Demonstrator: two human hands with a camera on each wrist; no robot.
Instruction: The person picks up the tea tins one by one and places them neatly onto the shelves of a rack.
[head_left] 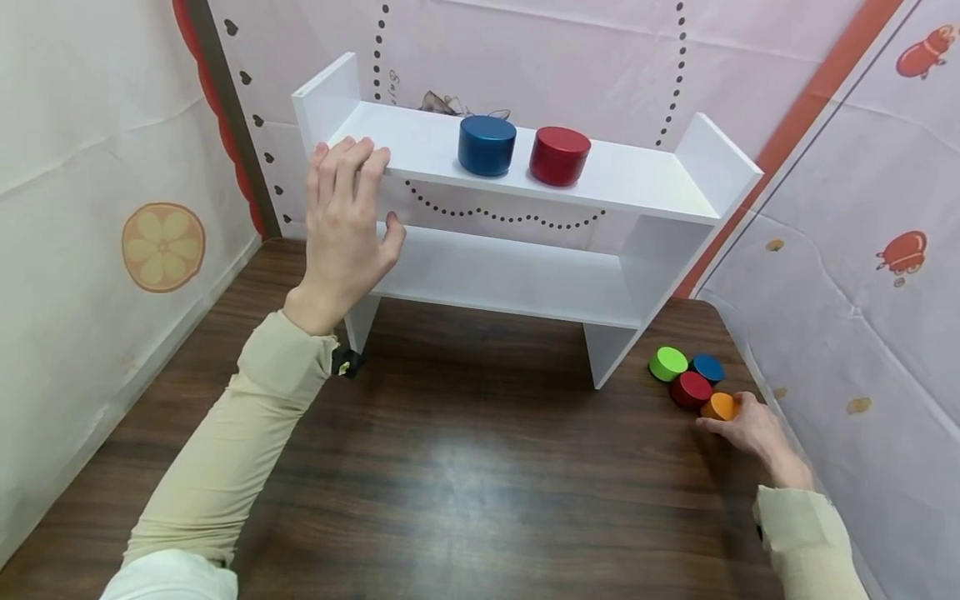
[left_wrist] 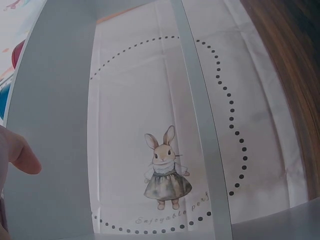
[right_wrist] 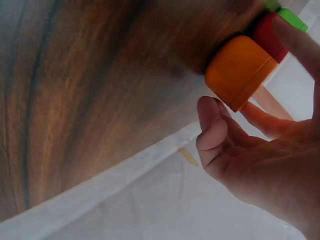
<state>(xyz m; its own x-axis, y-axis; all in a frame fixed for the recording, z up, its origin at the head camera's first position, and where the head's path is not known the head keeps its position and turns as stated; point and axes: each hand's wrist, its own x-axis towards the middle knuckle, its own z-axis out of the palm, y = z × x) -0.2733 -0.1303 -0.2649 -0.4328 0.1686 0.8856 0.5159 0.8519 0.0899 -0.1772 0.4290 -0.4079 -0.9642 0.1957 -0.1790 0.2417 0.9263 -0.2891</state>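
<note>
My left hand [head_left: 345, 221] is at the left end of the white shelf unit [head_left: 525, 279], its fingers extended over the top board's front edge. The left thumb [left_wrist: 22, 156] stands apart, below that board. Down on the table at the right, my right hand [head_left: 757, 433] has thumb and fingers around an orange round tin [head_left: 720, 407]. In the right wrist view the orange tin [right_wrist: 240, 70] lies between them, a finger at its edge. A red tin [head_left: 691, 389], a green tin [head_left: 667, 364] and a blue tin [head_left: 707, 367] cluster beside it.
On the top board stand a larger blue tin [head_left: 487, 146] and a larger red tin [head_left: 559, 156]. The unit has raised side panels and a lower board [head_left: 510, 271]. Printed cloth walls [head_left: 840, 317] border the dark wooden table [head_left: 450, 492].
</note>
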